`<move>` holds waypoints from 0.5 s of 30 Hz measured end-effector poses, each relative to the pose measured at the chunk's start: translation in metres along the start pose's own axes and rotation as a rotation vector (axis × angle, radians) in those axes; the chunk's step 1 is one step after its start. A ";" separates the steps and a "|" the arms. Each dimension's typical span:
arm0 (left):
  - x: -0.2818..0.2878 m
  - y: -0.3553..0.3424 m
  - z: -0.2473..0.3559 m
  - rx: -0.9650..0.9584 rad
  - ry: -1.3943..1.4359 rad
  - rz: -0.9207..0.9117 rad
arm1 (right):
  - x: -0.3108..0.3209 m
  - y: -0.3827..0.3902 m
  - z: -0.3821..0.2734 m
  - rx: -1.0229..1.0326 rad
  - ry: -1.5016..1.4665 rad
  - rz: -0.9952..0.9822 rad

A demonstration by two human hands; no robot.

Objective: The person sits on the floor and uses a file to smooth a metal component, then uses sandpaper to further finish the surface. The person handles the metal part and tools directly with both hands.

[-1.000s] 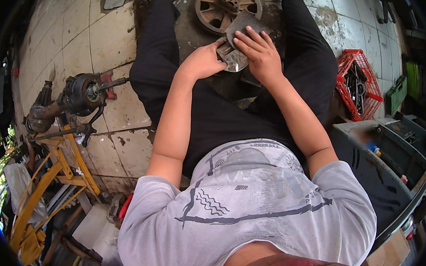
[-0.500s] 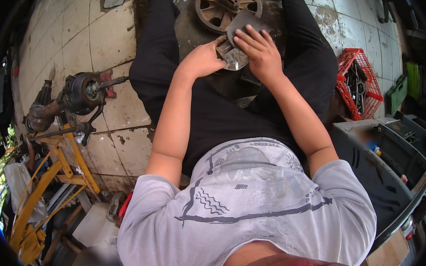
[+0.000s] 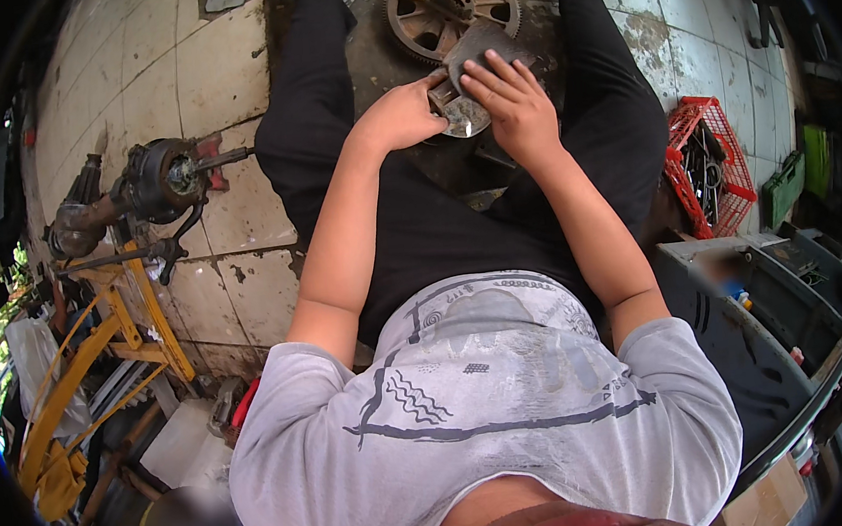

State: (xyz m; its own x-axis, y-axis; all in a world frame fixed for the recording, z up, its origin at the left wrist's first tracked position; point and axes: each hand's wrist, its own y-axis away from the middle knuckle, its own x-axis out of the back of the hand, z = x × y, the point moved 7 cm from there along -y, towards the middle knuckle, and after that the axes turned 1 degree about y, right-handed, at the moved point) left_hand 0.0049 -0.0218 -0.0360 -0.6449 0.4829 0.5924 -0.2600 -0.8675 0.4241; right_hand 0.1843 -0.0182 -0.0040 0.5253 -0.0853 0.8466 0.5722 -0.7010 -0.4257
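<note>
Between my black-clad legs (image 3: 310, 113): round grey metal part (image 3: 467, 118), prob. heavy & stiff; best held by rim. My L hand (image 3: 400, 116) pinches it; R hand (image 3: 518, 117), fingers spread, covers curved dark-grey sheet (image 3: 473, 45), material unclear.

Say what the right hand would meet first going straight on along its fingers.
Beyond the dark curved piece under it, the right hand would probably meet the spoked gear wheel first, though depth is unclear.
</note>
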 end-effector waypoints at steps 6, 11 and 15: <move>-0.002 -0.001 -0.002 0.029 -0.005 -0.056 | -0.001 0.005 -0.019 0.101 -0.067 -0.051; -0.001 0.001 0.002 0.058 0.039 -0.057 | 0.000 0.003 -0.018 0.069 -0.065 -0.064; 0.000 0.002 -0.001 0.050 0.036 -0.043 | -0.002 0.002 -0.005 -0.007 -0.018 -0.043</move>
State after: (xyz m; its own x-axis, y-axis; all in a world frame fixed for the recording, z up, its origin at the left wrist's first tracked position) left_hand 0.0040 -0.0235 -0.0356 -0.6593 0.5144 0.5483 -0.2523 -0.8384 0.4832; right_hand 0.1809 -0.0229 -0.0047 0.5116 -0.0427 0.8582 0.5899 -0.7087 -0.3869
